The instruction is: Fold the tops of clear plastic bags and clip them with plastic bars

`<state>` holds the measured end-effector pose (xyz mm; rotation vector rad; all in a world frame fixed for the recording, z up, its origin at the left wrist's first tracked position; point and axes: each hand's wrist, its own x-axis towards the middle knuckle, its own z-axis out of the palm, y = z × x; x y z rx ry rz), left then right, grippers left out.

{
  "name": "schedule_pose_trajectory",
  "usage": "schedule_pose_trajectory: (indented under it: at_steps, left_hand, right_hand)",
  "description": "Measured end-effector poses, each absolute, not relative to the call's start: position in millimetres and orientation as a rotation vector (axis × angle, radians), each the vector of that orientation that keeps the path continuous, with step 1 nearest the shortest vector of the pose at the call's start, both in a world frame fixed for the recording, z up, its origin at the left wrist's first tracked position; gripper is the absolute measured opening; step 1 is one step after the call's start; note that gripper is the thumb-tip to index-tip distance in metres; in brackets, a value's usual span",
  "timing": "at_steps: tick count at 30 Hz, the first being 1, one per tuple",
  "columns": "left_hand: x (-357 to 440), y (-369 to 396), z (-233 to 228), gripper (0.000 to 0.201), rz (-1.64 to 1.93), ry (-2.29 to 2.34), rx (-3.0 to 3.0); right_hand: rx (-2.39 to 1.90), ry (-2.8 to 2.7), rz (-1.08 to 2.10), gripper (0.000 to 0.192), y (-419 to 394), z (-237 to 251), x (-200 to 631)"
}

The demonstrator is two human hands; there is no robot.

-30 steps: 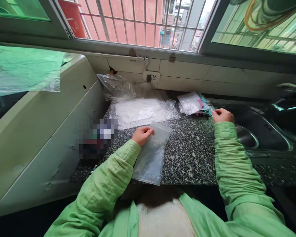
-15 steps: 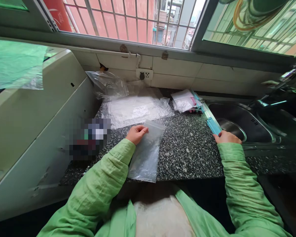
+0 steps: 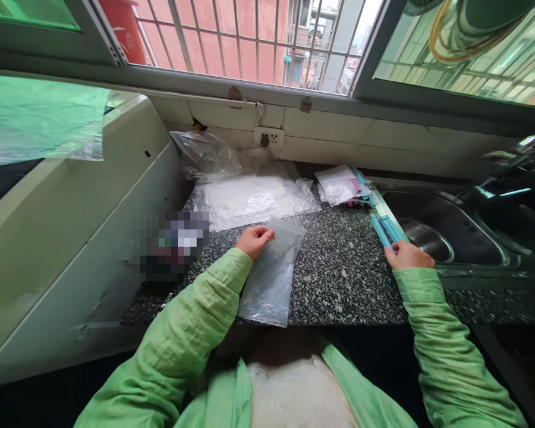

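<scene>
On the counter (image 3: 339, 279), left hand (image 3: 252, 240) pins a clear bag (image 3: 270, 276); right hand (image 3: 408, 255) grips blue strips (image 3: 386, 229) (ends hidden)

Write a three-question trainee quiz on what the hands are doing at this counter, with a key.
1. True or false: the left hand rests on a clear zip bag that overhangs the counter edge.
2. What does the right hand hold? A) a faucet B) blue strips C) a socket
3. Fill in: the blue strips lie beside the ____.

Key
1. True.
2. B: thin blue strips, gripped at their near ends.
3. Sink.
</scene>
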<state>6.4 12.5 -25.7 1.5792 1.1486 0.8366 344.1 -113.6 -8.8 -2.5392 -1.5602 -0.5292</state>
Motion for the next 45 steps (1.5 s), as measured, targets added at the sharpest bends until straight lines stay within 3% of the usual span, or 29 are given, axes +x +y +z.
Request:
schedule_pose_trajectory:
  at_steps: [7, 12, 24, 33, 45]
  left_hand:
    - [8.0, 14.9, -32.9, 0.030, 0.798, 1.082, 1.383]
    - [7.5, 13.9, -29.9, 0.032, 0.760, 1.053, 1.347]
    - [6.5, 20.5, -41.5, 0.044, 0.760, 0.942, 1.368]
    - [8.8, 16.2, -33.4, 0.018, 0.775, 0.956, 1.291]
    - [8.1, 19.2, -29.9, 0.010, 0.796, 1.046, 1.246]
  right_hand:
    - [-1.467, -2.045, -0.372, 0.016, -65.1, 9.0, 271.4]
    - [-1.126, -2.093, -0.153, 0.008, -37.7, 5.4, 218.4]
    - [-1.106, -2.049, 0.212, 0.006, -13.4, -40.0, 212.7]
    - [-1.131, -2.053, -0.051, 0.006, -16.1, -42.4, 209.7]
    - [-1.195, -2.122, -0.296, 0.010, -18.9, -49.7, 210.7]
